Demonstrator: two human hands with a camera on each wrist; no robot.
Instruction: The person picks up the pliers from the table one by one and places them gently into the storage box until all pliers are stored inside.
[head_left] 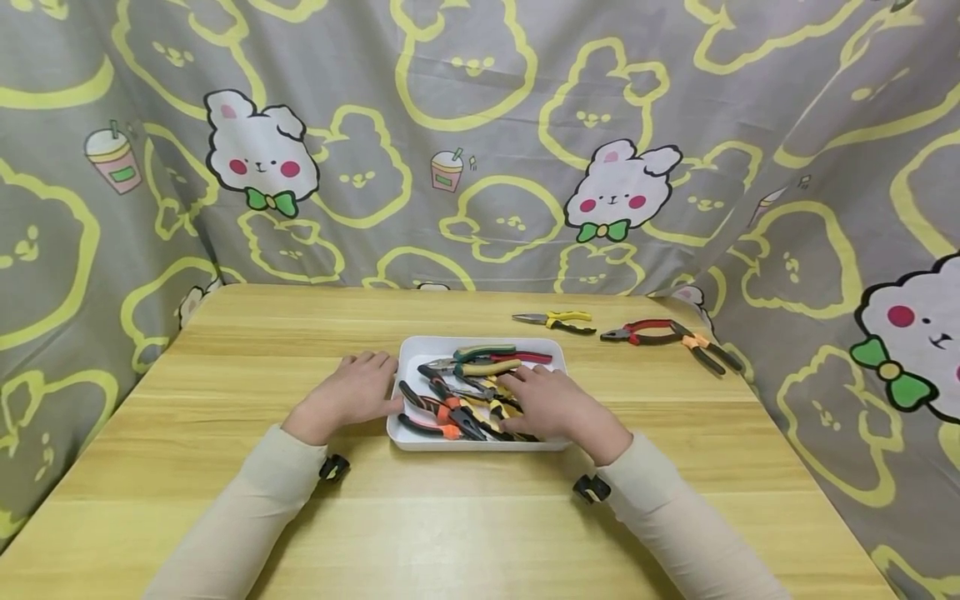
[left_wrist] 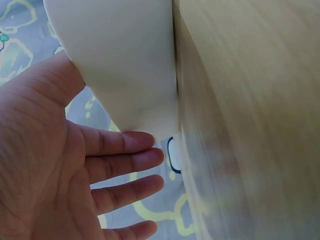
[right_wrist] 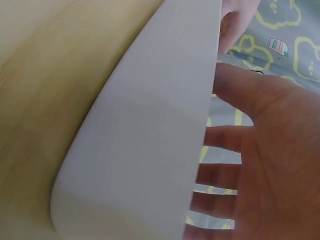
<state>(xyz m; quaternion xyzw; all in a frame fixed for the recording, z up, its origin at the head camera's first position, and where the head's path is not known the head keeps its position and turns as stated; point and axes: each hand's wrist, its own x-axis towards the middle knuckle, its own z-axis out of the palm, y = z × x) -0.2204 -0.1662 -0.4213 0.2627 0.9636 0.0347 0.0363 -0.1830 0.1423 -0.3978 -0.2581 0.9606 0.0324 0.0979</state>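
A white tray [head_left: 480, 446] holds a heap of several pliers, among them a pair with green-and-yellow handles [head_left: 487, 367] and a pair with orange-and-black grips [head_left: 453, 415]. My left hand [head_left: 354, 390] is at the tray's left side, thumb at the rim. In the left wrist view its fingers are nearly straight, the index fingertip at the tray's corner [left_wrist: 125, 75]. My right hand [head_left: 553, 406] reaches over the tray's right side, thumb and fingers spread above yellow-handled pliers [head_left: 498, 410]. The tray wall [right_wrist: 140, 115] hides its fingertips in the right wrist view.
Behind the tray, toward the back right of the wooden table [head_left: 420, 517], lie yellow-and-black long-nose pliers [head_left: 555, 320], red-and-black pliers [head_left: 641, 332] and orange-and-black pliers [head_left: 708, 348]. A patterned curtain [head_left: 495, 150] stands around the table's back and sides.
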